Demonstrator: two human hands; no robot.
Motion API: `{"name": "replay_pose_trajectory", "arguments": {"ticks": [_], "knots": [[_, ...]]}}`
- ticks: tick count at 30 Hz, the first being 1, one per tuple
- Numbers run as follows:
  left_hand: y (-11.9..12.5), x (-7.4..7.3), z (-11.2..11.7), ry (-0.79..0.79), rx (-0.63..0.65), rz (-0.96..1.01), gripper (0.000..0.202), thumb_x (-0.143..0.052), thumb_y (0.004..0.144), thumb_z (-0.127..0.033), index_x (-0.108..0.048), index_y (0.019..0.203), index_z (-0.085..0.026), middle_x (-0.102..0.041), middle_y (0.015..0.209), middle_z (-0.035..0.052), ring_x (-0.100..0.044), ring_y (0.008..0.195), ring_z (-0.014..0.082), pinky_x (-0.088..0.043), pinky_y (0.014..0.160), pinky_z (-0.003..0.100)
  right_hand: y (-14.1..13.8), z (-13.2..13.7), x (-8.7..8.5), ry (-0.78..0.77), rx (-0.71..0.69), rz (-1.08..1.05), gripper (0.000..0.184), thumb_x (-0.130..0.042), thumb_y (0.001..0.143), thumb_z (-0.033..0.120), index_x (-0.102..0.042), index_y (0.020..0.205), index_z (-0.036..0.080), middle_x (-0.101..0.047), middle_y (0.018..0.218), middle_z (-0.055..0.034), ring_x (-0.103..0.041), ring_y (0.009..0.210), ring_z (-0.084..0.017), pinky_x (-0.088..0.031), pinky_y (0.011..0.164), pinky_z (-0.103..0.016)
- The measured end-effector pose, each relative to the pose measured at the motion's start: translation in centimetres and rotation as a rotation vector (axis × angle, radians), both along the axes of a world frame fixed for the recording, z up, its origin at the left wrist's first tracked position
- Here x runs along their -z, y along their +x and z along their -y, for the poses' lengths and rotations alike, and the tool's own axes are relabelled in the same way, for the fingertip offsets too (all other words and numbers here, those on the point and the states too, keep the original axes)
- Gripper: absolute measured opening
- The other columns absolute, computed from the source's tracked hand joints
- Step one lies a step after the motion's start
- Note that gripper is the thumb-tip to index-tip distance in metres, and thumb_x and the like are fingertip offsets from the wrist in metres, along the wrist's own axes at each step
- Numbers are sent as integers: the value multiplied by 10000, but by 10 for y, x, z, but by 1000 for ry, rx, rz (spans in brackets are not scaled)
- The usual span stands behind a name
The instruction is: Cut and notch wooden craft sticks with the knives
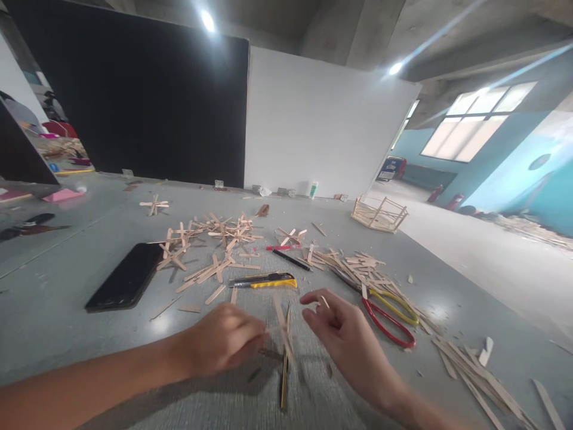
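Taking the gap between the hands as the dial's centre, twelve straight ahead, a blurred pale craft stick [280, 315] sits mid-dial, at three o'clock from the left hand [228, 337] and nine from the right hand [338, 331]. It overlaps a striped pencil [284, 382]; whether they touch is unclear. The left hand's fingers are curled and pressed together, though I cannot tell whether they pinch anything. The right hand is loosely bent, thumb and index finger parted, a pale sliver [325, 303] showing by its curled fingers.

The counter's [54, 286] right edge slants from one to four o'clock, floor [447, 239] beyond; two panels, black [156, 101] and white [322, 119], stand along the far side. Grey surface shows around nine, left of the phone.

Counted: one pencil; one yellow utility knife [277, 283], one black pen [290, 260], one red pen [276, 248] and one small bottle [313, 190], all near twelve; one phone [128, 278] at ten; one pair of scissors [367, 306] at two; one stick-built frame [375, 226] at one; heaped sticks [233, 230] at eleven overlap too much to count
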State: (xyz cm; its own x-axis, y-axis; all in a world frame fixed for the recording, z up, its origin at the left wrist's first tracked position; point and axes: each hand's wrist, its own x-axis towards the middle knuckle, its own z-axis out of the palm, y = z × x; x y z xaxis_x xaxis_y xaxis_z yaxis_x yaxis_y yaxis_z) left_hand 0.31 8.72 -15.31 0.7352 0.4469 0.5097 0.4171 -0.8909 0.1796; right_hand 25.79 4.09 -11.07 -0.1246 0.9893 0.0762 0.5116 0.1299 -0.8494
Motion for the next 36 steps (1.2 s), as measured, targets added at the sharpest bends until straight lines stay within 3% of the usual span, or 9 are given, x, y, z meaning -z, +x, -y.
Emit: {"name": "replay_pose_trajectory", "arguments": {"ticks": [3, 6, 11, 15, 19, 25, 31, 36], "knots": [[-3, -6, -12, -99, -162, -37, 368, -383, 1088, -257, -648, 840, -196, -633, 619, -9, -573, 498, 129, -396, 505, 248, 5, -5, 23, 102, 91, -24, 318, -474, 1003, 493, -637, 1025, 221, -239, 634, 78, -262, 544, -139, -232, 494, -253], [-10, -16, -29, -127, -376, -57, 410, -378, 1074, -251, -609, 739, -197, -552, 540, -23, -518, 451, 137, -314, 479, 250, 8, -9, 35, 125, 52, 32, 319, -453, 1015, 451, -649, 949, 208, -313, 633, 61, -301, 560, -141, -253, 513, -256], [-35, -48, -54, -121, -625, -216, 420, -424, 1027, -272, -580, 644, -201, -494, 505, -2, -458, 440, 165, -226, 501, 273, 6, -8, 32, 126, -33, 113, 241, -461, 992, 320, -654, 926, 191, -323, 597, 74, -287, 530, -124, -235, 506, -250], [-61, -76, -63, -110, -759, -340, 397, -479, 988, -230, -519, 596, -186, -536, 580, 26, -514, 511, 173, -285, 548, 259, 4, -6, 29, 132, -54, 126, 195, -484, 975, 287, -644, 911, 197, -363, 607, 70, -320, 545, -123, -261, 524, -242], [-73, -84, -70, -94, -881, -398, 352, -451, 997, -188, -557, 663, -150, -539, 606, 28, -555, 546, 164, -361, 610, 255, 4, -6, 31, 143, -57, 139, 179, -500, 962, 272, -649, 898, 196, -382, 601, 70, -323, 539, -120, -259, 524, -242], [-77, -72, -88, -145, -916, -455, 297, -531, 930, -192, -569, 635, -181, -648, 649, 107, -637, 549, 249, -362, 506, 273, 5, -6, 34, 167, -76, 173, 183, -493, 972, 246, -655, 910, 188, -383, 602, 74, -320, 543, -113, -252, 525, -236], [-74, -74, -84, -131, -882, -458, 307, -462, 954, -198, -642, 709, -155, -694, 703, 146, -666, 597, 284, -334, 501, 284, 5, -6, 36, 198, -83, 211, 189, -480, 978, 232, -652, 909, 196, -398, 598, 75, -342, 523, -111, -266, 518, -234], [-46, -90, -63, -83, -787, -397, 385, -418, 986, -222, -596, 648, -175, -611, 598, 71, -576, 545, 212, -293, 516, 291, 5, -5, 35, 241, -120, 240, 193, -473, 982, 221, -657, 927, 202, -463, 598, 65, -405, 531, -118, -318, 540, -231]]}}
